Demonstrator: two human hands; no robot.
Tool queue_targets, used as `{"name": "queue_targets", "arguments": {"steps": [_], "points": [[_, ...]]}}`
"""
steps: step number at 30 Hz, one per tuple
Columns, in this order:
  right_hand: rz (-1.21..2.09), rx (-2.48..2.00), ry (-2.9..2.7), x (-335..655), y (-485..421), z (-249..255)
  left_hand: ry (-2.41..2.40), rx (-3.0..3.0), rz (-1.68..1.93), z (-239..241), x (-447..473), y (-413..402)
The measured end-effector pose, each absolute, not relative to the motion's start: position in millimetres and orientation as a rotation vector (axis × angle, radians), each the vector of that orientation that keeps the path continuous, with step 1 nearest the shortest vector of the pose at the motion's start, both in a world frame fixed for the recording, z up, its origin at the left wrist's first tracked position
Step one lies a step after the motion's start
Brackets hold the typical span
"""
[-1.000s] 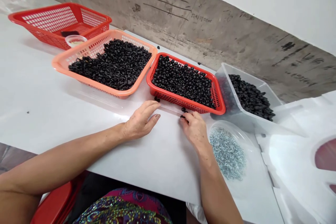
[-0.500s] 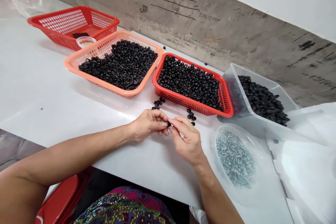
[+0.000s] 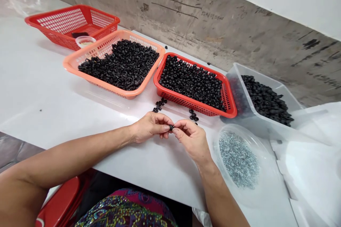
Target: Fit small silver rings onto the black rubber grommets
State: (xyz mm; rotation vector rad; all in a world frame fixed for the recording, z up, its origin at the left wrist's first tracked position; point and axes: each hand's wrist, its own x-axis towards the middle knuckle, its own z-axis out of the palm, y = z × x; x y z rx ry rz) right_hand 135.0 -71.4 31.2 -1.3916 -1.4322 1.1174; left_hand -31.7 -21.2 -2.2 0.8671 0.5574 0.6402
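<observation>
Between thumb and fingers, my left hand (image 3: 151, 127) pinches a small round black plastic part (image 3: 171, 127) with a hole in it. My right hand (image 3: 194, 140) is closed in a pinch against the right side of that part; whether its fingertips hold a tiny piece cannot be made out. Just beyond the hands stands a red basket (image 3: 195, 104) of round black parts with holes. A few loose black parts (image 3: 159, 104) lie in front of it, and several more (image 3: 194, 115) lie nearer my right hand.
An orange basket (image 3: 71, 64) holds small black pieces; a red basket (image 3: 64, 39) stands farther left with a small clear cup (image 3: 84, 40). To the right are a clear bin (image 3: 258, 122) of black parts and a round tub (image 3: 222, 165) of small shiny metal pieces. A concrete wall (image 3: 186, 17) runs behind.
My right hand has shifted slightly right, its fingers now more curled at the part's edge. More of the black part shows in my left fingers.
</observation>
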Motion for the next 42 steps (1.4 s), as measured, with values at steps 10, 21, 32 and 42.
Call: {"name": "queue_targets", "arguments": {"steps": [10, 21, 32, 42], "points": [[1.191, -1.336, -1.282, 155.6, -59.6, 8.9, 0.46, 0.83, 0.524, -2.6, -32.8, -21.4], [0.677, -1.508, -1.702, 137.4, -48.0, -24.5, 0.233, 0.945, 0.121, 3.0, -34.6, -31.4], [0.07, -1.414, -2.501, 91.6, -12.9, -8.3, 0.05, 1.071, -0.003, 6.7, -39.3, -30.9], [0.335, -1.331, -2.216, 98.7, -16.3, -10.4, 0.013, 1.008, -0.031, -8.9, -37.7, -26.2]]}}
